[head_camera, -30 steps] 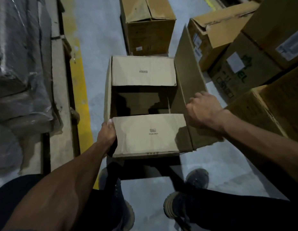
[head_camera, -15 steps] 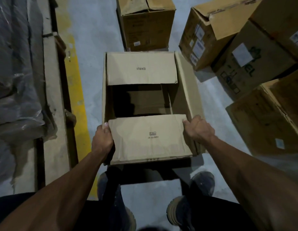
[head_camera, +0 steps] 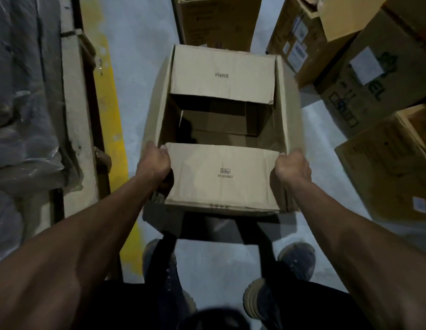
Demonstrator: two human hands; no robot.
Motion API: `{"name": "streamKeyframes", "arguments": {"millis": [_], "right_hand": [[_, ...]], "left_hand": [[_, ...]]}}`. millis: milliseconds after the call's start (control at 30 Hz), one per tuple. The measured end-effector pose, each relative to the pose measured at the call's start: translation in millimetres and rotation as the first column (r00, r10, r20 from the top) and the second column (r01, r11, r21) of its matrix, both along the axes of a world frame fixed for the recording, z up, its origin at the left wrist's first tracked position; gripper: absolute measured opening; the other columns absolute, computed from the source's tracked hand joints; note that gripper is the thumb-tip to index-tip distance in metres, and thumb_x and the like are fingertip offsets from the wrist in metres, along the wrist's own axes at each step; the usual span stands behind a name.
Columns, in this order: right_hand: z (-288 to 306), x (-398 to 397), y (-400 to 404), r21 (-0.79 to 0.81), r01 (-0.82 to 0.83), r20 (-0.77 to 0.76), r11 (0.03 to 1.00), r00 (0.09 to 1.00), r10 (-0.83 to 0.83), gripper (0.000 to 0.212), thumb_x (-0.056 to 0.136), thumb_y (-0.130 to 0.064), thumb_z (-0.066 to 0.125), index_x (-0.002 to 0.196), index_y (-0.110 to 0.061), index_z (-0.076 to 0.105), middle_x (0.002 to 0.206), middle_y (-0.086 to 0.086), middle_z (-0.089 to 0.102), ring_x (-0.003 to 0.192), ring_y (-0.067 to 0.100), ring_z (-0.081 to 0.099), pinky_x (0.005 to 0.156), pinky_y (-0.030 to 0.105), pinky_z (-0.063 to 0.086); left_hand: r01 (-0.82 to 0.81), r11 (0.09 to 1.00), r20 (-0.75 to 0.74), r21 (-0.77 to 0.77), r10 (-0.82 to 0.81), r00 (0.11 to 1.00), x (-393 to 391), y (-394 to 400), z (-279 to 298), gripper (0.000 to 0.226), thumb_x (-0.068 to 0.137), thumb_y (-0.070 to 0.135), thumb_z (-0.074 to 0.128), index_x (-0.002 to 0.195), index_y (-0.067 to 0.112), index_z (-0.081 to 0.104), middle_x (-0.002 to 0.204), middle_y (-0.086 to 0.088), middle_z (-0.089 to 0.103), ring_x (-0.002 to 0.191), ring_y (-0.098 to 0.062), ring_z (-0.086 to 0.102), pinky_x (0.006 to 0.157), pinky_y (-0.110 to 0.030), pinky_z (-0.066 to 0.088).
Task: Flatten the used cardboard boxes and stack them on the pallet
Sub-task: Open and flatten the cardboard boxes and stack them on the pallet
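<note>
Warehouse aisle, grey concrete floor (head_camera: 145, 67), yellow painted line (head_camera: 112, 120) left of the open carton (head_camera: 221, 177), labelled cardboard boxes (head_camera: 364, 75) stacked right of it

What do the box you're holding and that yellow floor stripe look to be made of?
Held box: plain brown cardboard, matte; creased flaps, ragged edges and printed ink marks suggest corrugated board, though no fluting shows. Yellow stripe: probably paint on the pale concrete-looking floor; it lies flat with worn, patchy edges.

Open cardboard box (head_camera: 221, 129) held above grey floor (head_camera: 140, 67), left hand (head_camera: 154, 163) gripping its left wall, right hand (head_camera: 293, 165) gripping its right wall, near flap (head_camera: 222, 177) between the fingers, far flap (head_camera: 222, 75) beyond them, stacked boxes (head_camera: 364, 75) further right.
</note>
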State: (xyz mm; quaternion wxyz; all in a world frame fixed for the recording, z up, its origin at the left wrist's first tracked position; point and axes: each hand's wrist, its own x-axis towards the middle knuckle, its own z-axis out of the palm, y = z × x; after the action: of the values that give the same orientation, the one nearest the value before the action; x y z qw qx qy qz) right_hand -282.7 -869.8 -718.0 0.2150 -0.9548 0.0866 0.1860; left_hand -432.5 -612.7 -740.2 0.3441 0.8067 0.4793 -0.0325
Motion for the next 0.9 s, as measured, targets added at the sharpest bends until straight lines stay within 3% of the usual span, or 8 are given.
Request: {"name": "streamKeyframes", "arguments": {"millis": [133,200,300,367,500,700,833,900], "right_hand": [[6,-3,27,-0.134,-0.4,0.211,0.907,0.882,0.421,0.056,0.104,-0.029,0.043,0.155,-0.011,0.029,0.164,0.012,0.024,0.152,0.03,0.018,0.123,0.043,0.014],[7,-3,42,-0.145,-0.573,0.129,0.807,0.797,0.589,0.057,0.106,-0.036,0.037,0.157,-0.014,0.026,0.166,0.007,0.021,0.155,0.026,0.01,0.125,0.045,0.003],[4,-4,56,-0.06,-0.683,-0.091,0.728,0.73,0.677,0.053,0.107,-0.045,0.03,0.152,-0.018,0.037,0.16,0.007,0.035,0.152,0.027,0.02,0.123,0.054,-0.003],[1,-6,58,-0.06,-0.709,-0.173,0.703,0.7,0.692,0.049,0.105,-0.045,0.029,0.142,-0.019,0.049,0.15,0.01,0.049,0.142,0.031,0.039,0.121,0.058,0.004],[19,-6,52,-0.092,-0.692,0.002,0.716,0.719,0.695,0.037,0.102,-0.04,0.033,0.102,-0.019,0.064,0.114,0.013,0.067,0.101,0.031,0.058,0.095,0.045,0.043],[80,-8,48,-0.048,-0.621,0.135,0.783,0.772,0.621,0.048,0.102,-0.045,0.04,0.064,-0.019,0.055,0.08,0.008,0.062,0.077,0.029,0.057,0.068,0.035,0.039],[122,-18,29,0.009,-0.687,0.003,0.727,0.727,0.687,0.044,0.098,-0.04,0.05,0.065,-0.015,0.062,0.077,0.01,0.064,0.07,0.026,0.059,0.064,0.034,0.045],[137,-26,20,0.107,-0.733,-0.127,0.671,0.66,0.741,0.03,0.096,-0.032,0.056,0.085,-0.01,0.074,0.094,0.011,0.071,0.08,0.023,0.064,0.067,0.034,0.052]], "left_hand": [[0.397,0.864,-0.162,0.309,-0.363,0.917,13,-9,5,0.063,0.106,0.037,0.032,0.156,0.002,0.014,0.165,-0.019,0.009,0.152,-0.034,0.008,0.123,-0.044,0.01],[0.613,0.727,-0.271,0.308,-0.551,0.789,24,-15,3,0.063,0.106,0.044,0.024,0.157,0.008,0.017,0.166,-0.011,0.011,0.154,-0.029,0.002,0.123,-0.044,0.003],[0.772,0.604,-0.364,0.198,-0.686,0.63,37,-21,-2,0.058,0.105,0.049,0.021,0.149,0.014,0.036,0.155,-0.012,0.039,0.149,-0.03,0.023,0.122,-0.048,0.008],[0.789,0.576,-0.406,0.213,-0.682,0.608,41,-21,1,0.054,0.104,0.05,0.023,0.138,0.015,0.047,0.14,-0.015,0.052,0.134,-0.031,0.043,0.119,-0.049,0.019],[0.783,0.532,-0.387,0.322,-0.681,0.621,45,-19,27,0.049,0.105,0.047,0.028,0.124,0.01,0.054,0.124,-0.019,0.055,0.115,-0.034,0.052,0.101,-0.046,0.039],[0.75,0.528,-0.204,0.398,-0.746,0.634,39,-11,89,0.039,0.105,0.041,0.033,0.085,0.015,0.054,0.098,-0.017,0.062,0.094,-0.035,0.059,0.07,-0.038,0.04],[0.824,0.488,-0.183,0.287,-0.817,0.547,16,-13,134,0.048,0.105,0.042,0.031,0.066,0.021,0.049,0.076,-0.009,0.055,0.075,-0.032,0.059,0.065,-0.033,0.035],[0.882,0.449,-0.226,0.143,-0.853,0.471,4,-20,152,0.05,0.105,0.04,0.033,0.074,0.012,0.059,0.078,-0.011,0.057,0.074,-0.029,0.057,0.065,-0.034,0.038]]}}
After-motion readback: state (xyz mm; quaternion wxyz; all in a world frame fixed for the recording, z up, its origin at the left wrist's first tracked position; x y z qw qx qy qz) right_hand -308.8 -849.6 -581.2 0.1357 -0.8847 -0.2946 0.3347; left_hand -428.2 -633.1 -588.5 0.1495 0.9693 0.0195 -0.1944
